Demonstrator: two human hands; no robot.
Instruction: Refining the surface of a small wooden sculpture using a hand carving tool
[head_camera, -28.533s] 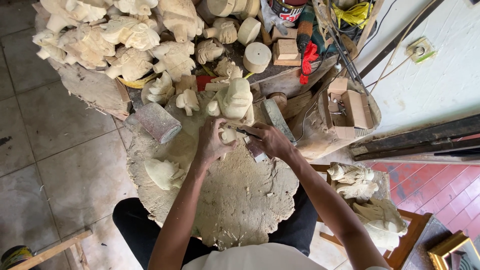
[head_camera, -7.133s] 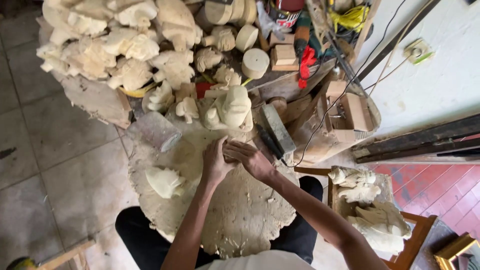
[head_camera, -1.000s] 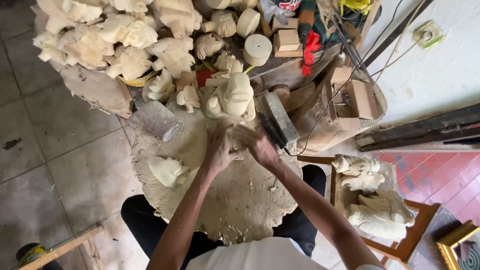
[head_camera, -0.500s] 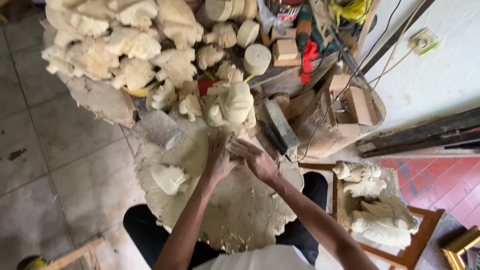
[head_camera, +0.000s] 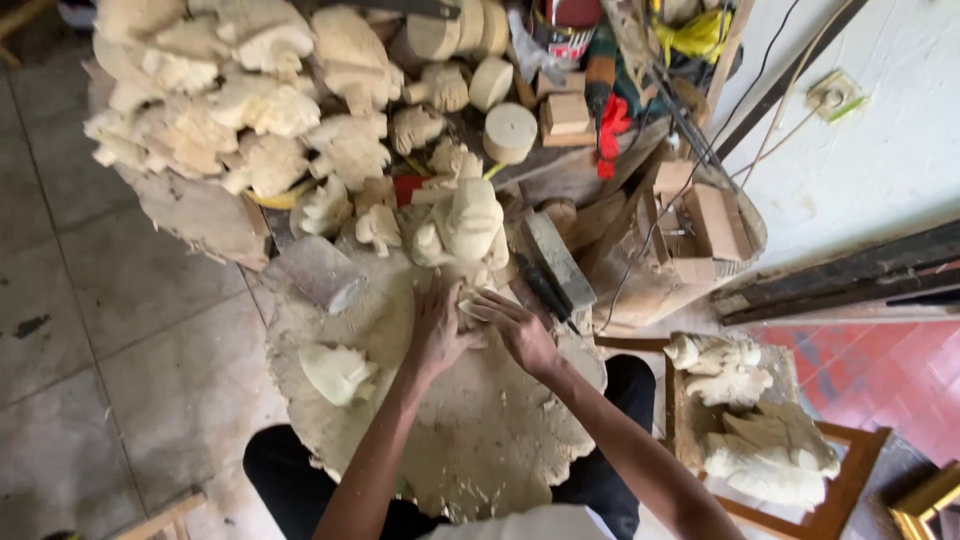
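Observation:
My left hand (head_camera: 436, 335) and my right hand (head_camera: 518, 327) meet over a small pale wood carving (head_camera: 472, 308) and both grip it on the dusty round work slab (head_camera: 480, 440). Whether a tool lies in the right hand is hidden by the fingers. Just beyond the hands stands a taller pale carved figure (head_camera: 468, 222). Another small carved piece (head_camera: 335, 371) lies on the slab to the left of my left forearm.
A heap of rough pale carvings (head_camera: 240, 90) fills the upper left. A grey stone block (head_camera: 320, 272), a long flat block (head_camera: 558, 260) and dark tools lie near the hands. Carved figures on a wooden frame (head_camera: 750, 430) sit at the right. Grey floor tiles (head_camera: 90, 330) lie at left.
The hands stay together on the small carving with only slight shifts. The view has drifted a little between frames.

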